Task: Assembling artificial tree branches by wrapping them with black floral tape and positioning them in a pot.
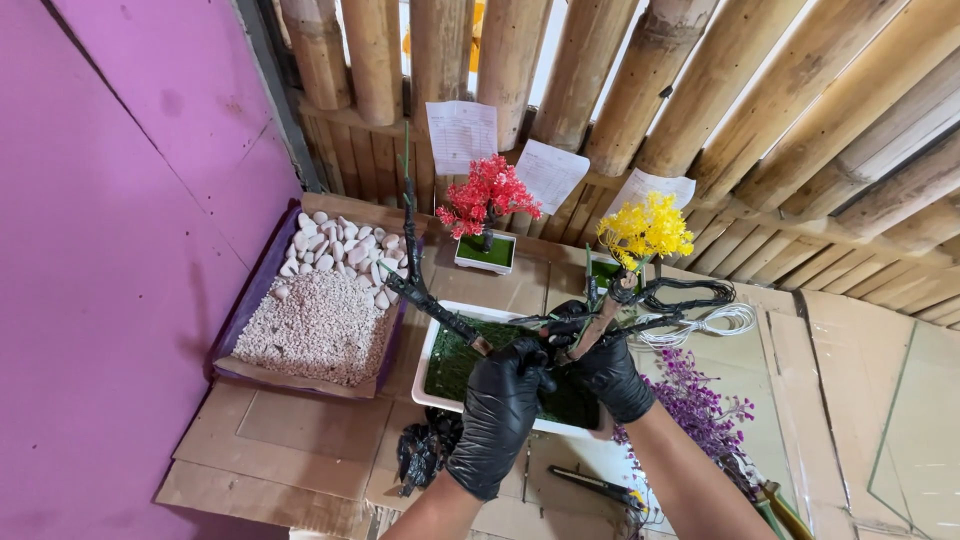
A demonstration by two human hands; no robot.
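Both gloved hands, left hand (500,405) and right hand (608,375), are gripping the branched trunk (590,330) standing upright in the white tray (432,350)

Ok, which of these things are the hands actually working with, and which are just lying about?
In use: left hand, right hand, wire tree, white pot.

Lying about: red tree, yellow tree, pebble box, purple sprigs, white cord.
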